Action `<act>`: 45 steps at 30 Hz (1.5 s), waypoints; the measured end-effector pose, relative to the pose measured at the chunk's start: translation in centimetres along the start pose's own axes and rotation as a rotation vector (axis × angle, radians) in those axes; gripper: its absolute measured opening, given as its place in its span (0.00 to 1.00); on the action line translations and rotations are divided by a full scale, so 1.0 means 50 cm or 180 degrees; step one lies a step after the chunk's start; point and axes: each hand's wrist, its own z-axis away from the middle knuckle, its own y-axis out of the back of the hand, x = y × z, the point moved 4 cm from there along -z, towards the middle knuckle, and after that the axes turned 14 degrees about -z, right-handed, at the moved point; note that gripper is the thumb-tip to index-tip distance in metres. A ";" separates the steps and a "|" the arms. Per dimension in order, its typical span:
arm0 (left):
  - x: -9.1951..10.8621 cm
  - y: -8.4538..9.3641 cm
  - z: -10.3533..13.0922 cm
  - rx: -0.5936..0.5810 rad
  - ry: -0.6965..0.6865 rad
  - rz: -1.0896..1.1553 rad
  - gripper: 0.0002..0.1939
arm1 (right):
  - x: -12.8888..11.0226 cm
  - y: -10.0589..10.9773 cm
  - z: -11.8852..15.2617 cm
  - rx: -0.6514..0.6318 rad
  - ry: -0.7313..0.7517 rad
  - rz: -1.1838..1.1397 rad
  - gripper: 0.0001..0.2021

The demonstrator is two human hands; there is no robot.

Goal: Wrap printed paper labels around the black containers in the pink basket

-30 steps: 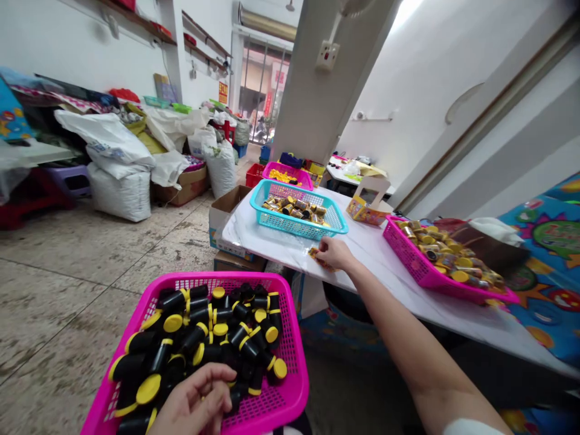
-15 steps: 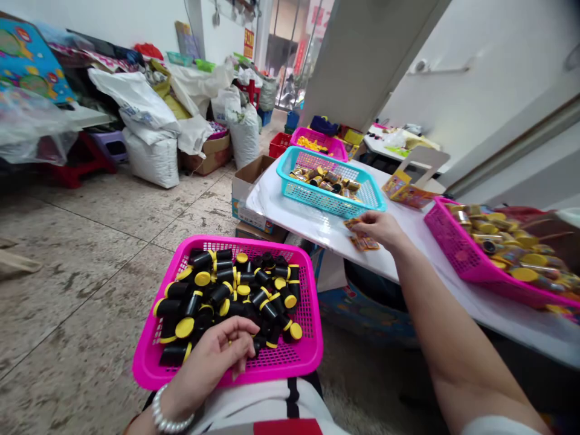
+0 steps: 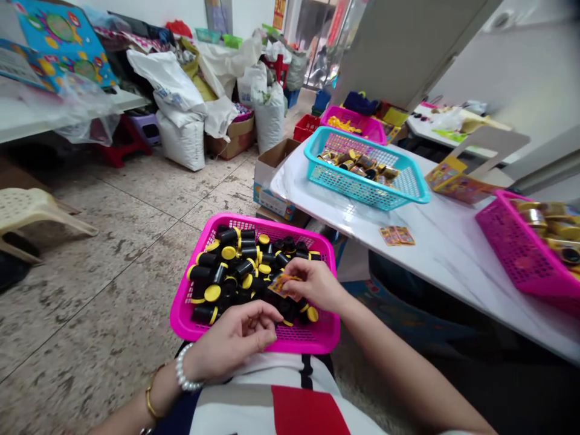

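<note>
A pink basket (image 3: 181, 317) rests on my lap, full of small black canisters (image 3: 208, 275) with yellow lids. My right hand (image 3: 312, 284) is over the basket's right side, thumb and fingers pinching a small orange printed label (image 3: 285, 286). At the basket's front edge lies my left hand (image 3: 249, 331), with its fingers curled in and the thumb against them. Whatever it may hold is hidden under the fingers. More printed labels (image 3: 397, 235) lie in a small pile on the white table (image 3: 335, 211) to the right.
On the table stand a turquoise basket (image 3: 362, 189) of label-wrapped canisters and a pink basket (image 3: 502, 254) of similar ones. Behind is another pink basket (image 3: 379, 130) with yellow pieces. A cardboard box (image 3: 272, 163) sits by the table. A plastic stool (image 3: 36, 211) is at left.
My right hand has come from the label pile on the table to above the basket, carrying a label. My left hand stays at the basket's front. The view has turned left.
</note>
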 end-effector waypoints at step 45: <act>0.054 0.085 -0.020 0.2312 -0.0803 -0.1564 0.11 | 0.054 0.019 -0.030 0.0822 0.0433 0.1329 0.24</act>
